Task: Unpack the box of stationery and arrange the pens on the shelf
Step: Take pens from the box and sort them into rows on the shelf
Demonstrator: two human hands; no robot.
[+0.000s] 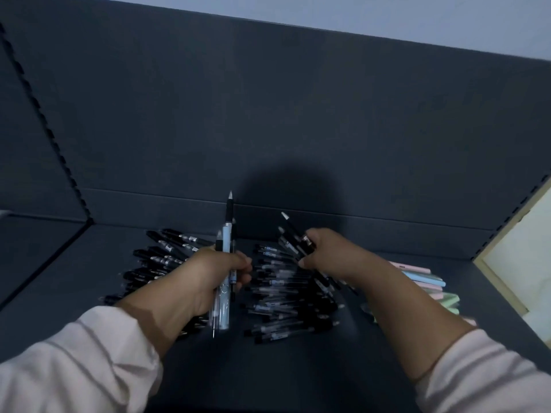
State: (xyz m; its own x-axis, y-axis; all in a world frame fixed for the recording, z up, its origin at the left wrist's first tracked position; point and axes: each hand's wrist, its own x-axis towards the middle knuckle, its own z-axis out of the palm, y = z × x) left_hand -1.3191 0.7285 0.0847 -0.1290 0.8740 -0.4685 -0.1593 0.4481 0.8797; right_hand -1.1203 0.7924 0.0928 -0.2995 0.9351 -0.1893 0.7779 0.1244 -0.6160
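Observation:
On a dark shelf (89, 263) lie two heaps of pens. A pile of black pens (158, 251) sits at the left. A pile of clear pens with black caps (283, 296) fills the middle. My left hand (214, 278) is shut on a small bundle of clear and pale blue pens (226, 234), held upright between the two heaps. My right hand (325, 251) is shut on a few black-capped pens (293, 234), tilted up and to the left over the middle heap. The box is not in view.
Pastel pink, blue and green pens (429, 281) lie in a stack at the right, behind my right forearm. The shelf's dark back panel (268, 114) rises close behind the heaps. A pale wooden frame (501, 278) borders the shelf at the right.

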